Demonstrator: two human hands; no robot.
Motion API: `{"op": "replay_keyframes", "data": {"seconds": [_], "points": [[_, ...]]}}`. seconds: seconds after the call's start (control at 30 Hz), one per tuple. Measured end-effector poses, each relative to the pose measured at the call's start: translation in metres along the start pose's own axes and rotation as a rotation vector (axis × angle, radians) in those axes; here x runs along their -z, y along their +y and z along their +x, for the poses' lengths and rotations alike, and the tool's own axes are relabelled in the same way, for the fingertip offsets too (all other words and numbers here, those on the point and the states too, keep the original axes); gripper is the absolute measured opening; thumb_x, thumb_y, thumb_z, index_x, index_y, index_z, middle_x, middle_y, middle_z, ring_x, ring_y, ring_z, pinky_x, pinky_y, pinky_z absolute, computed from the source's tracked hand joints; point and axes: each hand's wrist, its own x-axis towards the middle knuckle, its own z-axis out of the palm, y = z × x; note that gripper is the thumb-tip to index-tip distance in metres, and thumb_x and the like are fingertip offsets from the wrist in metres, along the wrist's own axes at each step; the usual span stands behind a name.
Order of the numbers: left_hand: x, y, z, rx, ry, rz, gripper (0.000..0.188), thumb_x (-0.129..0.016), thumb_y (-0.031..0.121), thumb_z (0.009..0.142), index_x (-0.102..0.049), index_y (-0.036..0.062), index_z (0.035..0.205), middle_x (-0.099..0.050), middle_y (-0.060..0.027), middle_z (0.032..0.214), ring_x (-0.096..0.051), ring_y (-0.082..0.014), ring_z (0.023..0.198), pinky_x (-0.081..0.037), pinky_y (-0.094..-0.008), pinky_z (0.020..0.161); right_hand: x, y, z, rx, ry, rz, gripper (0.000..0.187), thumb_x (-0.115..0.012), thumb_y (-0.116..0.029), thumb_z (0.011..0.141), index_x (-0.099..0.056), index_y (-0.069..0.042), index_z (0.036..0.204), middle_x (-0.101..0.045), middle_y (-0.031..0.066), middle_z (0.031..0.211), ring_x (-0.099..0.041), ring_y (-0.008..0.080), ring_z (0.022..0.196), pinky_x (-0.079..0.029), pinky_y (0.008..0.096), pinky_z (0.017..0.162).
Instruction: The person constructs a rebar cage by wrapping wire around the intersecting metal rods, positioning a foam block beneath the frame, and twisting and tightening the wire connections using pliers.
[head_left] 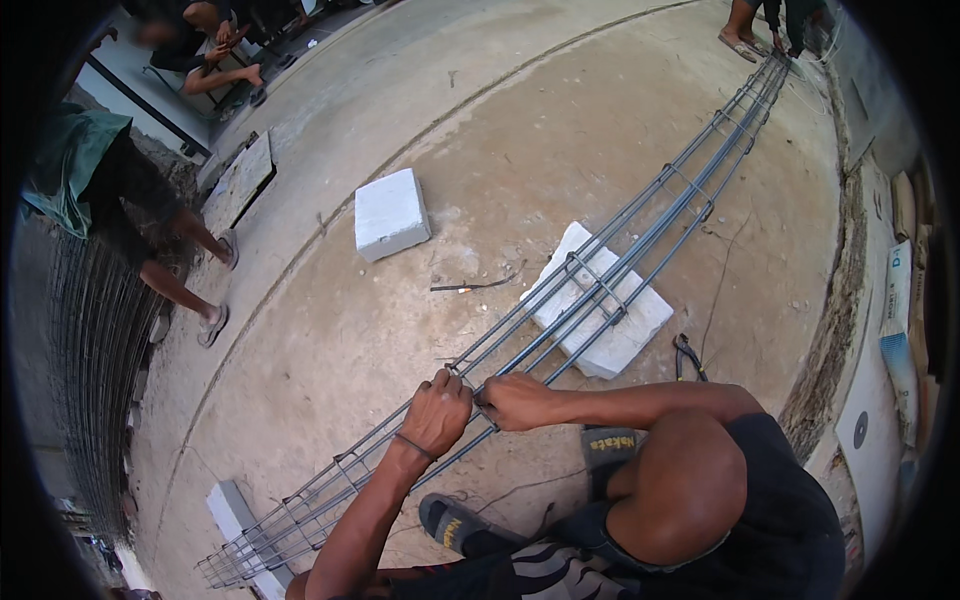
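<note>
"where's that steel cage [602, 288] lying?"

"slantwise over the concrete floor [330, 330], across a white block [640, 332], its far end near the floor's walled edge."

"how's the grip?"

"left hand [438, 412] is curled round a bar; right hand [512, 402] is bunched just beside it, but i can't tell what its fingertips pinch."

"heavy, you reckon?"

"i'd say so: long, stiff along its bars, hardly fragile, though likely to sag and twist. best hold is the thick lengthwise bars beside a cross-hoop, not the thin hoops themselves."

Yellow lettering crosses the dark sandals [465, 520]; a white sack [897, 305] bears print.
</note>
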Motion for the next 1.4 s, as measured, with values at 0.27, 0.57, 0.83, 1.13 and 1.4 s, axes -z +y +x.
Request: {"op": "replay_keyframes", "data": {"seconds": [0.27,0.57,0.83,1.13,1.4], "points": [[-0.015,-0.033,0.027,0.702,-0.168,-0.373,0.035,-0.067,0.030,0.074,-0.068,-0.0046,0.070,-0.065,-0.0273,0.072,-0.066,-0.0414,0.070,-0.053,-0.0460,0.070,-0.016,-0.009,-0.007,0.049,0.137,-0.106,0.017,-0.056,-0.002,0.075,-0.067,0.004,0.086,-0.059,0.0219,0.087,-0.062,0.0408,0.083,-0.050,0.0498,0.073],[-0.030,-0.012,0.028,0.785,0.073,-0.538,0.033,-0.069,0.029,0.079,-0.072,-0.0041,0.081,-0.070,-0.0239,0.083,-0.069,-0.0343,0.078,-0.055,-0.0400,0.072,-0.023,-0.003,-0.019,0.058,0.212,-0.143,0.023,-0.052,-0.001,0.078,-0.064,0.004,0.097,-0.058,0.0207,0.094,-0.062,0.0393,0.085,-0.051,0.0488,0.075],[-0.047,0.011,0.008,0.982,0.590,-1.385,0.032,-0.064,0.025,0.094,-0.071,-0.0030,0.079,-0.071,-0.0093,0.076,-0.056,-0.0099,0.061,-0.044,-0.0252,0.056,-0.021,-0.001,-0.021,0.033,0.191,-0.056,0.016,-0.054,-0.001,0.075,-0.063,0.004,0.087,-0.060,0.0203,0.093,-0.063,0.0403,0.080,-0.051,0.0494,0.071],[-0.078,0.037,-0.027,0.923,0.710,-1.279,0.027,-0.063,0.018,0.093,-0.071,-0.0053,0.082,-0.071,-0.0103,0.079,-0.060,-0.0117,0.070,-0.046,-0.0269,0.065,0.010,0.008,0.012,-0.052,0.004,0.114,0.011,-0.062,-0.007,0.069,-0.066,0.002,0.075,-0.065,0.0218,0.077,-0.064,0.0415,0.078,-0.049,0.0504,0.067],[-0.068,0.041,-0.044,0.528,0.551,-0.950,0.009,-0.065,0.001,0.083,-0.072,-0.0004,0.090,-0.072,-0.0130,0.094,-0.065,-0.0235,0.090,-0.050,-0.0327,0.083,0.051,-0.003,0.065,0.440,-0.140,-0.324,0.016,-0.066,-0.009,0.062,-0.067,0.002,0.073,-0.062,0.0212,0.072,-0.064,0.0398,0.077,-0.049,0.0463,0.066]]}}
